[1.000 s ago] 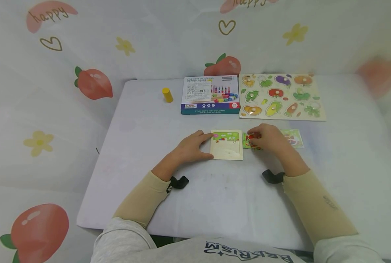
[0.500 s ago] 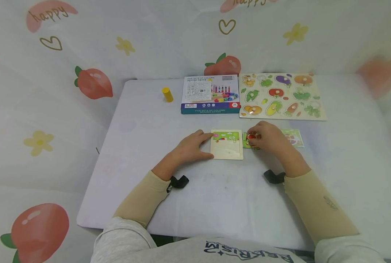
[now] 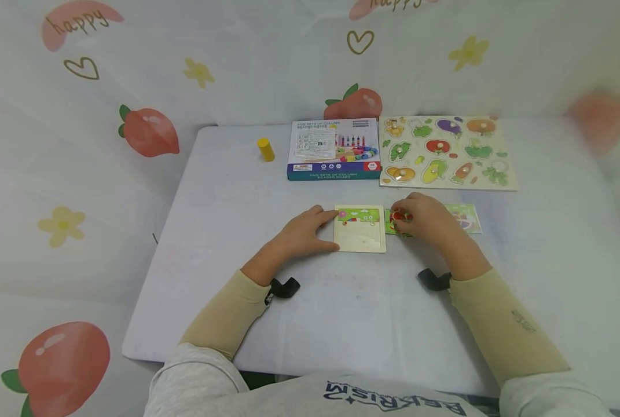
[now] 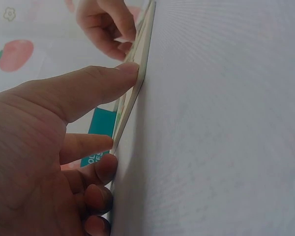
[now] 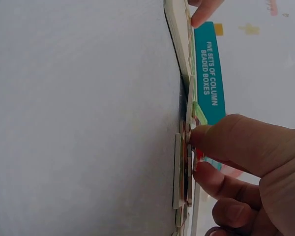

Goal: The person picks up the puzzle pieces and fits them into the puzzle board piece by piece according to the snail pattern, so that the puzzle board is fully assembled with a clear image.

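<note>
A small square wooden puzzle board (image 3: 360, 237) lies in front of me, with a green picture strip along its top and bare wood below. My left hand (image 3: 304, 233) rests at its left side, thumb and forefinger spread and touching the rim. To the right, my right hand (image 3: 425, 220) pinches a red and green puzzle piece (image 3: 400, 216) over a low pile of flat pieces (image 5: 177, 172). Fingers partly cover that piece. Another picture piece (image 3: 466, 218) shows beyond the right hand, partly hidden by it.
Behind the hands lie a bead toy box (image 3: 334, 172) and a wooden vegetable peg board (image 3: 461, 152), side by side. A yellow cylinder (image 3: 265, 150) stands farther left. The white table (image 3: 341, 330) meets a printed cloth backdrop (image 3: 268, 52) at the back.
My right hand shifts very slightly over the pieces, its fingers staying on the red and green one. The left hand and the puzzle board keep their places.
</note>
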Motion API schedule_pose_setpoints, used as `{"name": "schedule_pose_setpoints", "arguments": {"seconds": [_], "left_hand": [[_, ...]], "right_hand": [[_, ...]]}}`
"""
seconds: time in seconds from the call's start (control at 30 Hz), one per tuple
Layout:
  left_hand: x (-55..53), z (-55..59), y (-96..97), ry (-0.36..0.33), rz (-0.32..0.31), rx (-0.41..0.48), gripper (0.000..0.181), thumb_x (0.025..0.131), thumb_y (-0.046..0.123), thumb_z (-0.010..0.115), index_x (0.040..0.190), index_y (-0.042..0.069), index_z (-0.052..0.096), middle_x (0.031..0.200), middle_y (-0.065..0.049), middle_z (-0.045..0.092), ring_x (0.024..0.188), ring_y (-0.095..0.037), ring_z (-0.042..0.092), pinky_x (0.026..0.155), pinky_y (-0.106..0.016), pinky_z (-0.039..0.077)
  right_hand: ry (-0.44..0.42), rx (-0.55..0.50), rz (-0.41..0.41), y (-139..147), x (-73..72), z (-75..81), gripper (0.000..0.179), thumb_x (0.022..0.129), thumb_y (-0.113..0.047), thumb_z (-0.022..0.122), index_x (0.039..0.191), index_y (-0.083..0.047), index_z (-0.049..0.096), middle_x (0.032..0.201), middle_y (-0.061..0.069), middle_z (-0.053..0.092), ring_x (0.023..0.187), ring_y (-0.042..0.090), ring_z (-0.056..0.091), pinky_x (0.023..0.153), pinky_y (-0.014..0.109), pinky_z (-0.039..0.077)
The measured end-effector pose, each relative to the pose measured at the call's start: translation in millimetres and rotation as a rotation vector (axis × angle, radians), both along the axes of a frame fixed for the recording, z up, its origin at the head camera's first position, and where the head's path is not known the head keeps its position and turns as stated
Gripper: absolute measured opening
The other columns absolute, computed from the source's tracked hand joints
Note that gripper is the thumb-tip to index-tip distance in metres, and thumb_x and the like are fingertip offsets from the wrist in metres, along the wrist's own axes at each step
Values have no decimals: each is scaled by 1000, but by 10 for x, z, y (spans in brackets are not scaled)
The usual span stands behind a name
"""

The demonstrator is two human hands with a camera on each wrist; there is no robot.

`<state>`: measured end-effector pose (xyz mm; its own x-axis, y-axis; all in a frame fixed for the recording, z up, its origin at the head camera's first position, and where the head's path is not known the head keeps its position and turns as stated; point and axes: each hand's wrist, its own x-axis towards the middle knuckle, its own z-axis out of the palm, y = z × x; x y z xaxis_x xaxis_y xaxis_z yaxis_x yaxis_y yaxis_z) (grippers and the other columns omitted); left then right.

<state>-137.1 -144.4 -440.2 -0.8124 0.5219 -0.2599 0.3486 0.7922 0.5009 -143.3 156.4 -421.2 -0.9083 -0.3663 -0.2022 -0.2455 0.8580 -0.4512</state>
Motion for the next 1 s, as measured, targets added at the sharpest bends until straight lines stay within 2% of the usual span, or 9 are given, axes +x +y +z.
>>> {"name": "schedule_pose_setpoints", "arguments": {"seconds": [0.27,0.5,0.7,1.0], "left_hand": [[-14,-14,-6,-4,-3,7,82,87,45,80,156,18,46,106,-1,49,97,-17,48,80,-33,41],[-15,-26,-5,-7,-4,1,83,87,46,80,157,18,45,110,-1,50,99,-17,48,84,-34,43],[-13,-20,-2,-14,-2,-4,83,87,45,80,157,19,45,108,-2,49,98,-16,48,81,-33,42],[-13,-16,0,-11,0,-7,82,87,45,80,157,19,45,107,-2,49,97,-16,48,80,-33,41]], "right_hand": [[8,11,8,2,-8,-23,34,92,-16,75,122,-1,72,108,14,64,97,30,57,90,48,50],[50,12,41,0,-6,-21,35,89,-16,76,119,3,71,106,14,64,94,29,58,91,48,50],[65,-5,38,27,-6,-31,34,89,-15,74,117,3,71,105,14,64,94,29,58,89,48,50],[155,-3,7,95,23,142,31,90,-20,73,115,-1,73,102,10,66,89,27,59,79,45,52]]}}
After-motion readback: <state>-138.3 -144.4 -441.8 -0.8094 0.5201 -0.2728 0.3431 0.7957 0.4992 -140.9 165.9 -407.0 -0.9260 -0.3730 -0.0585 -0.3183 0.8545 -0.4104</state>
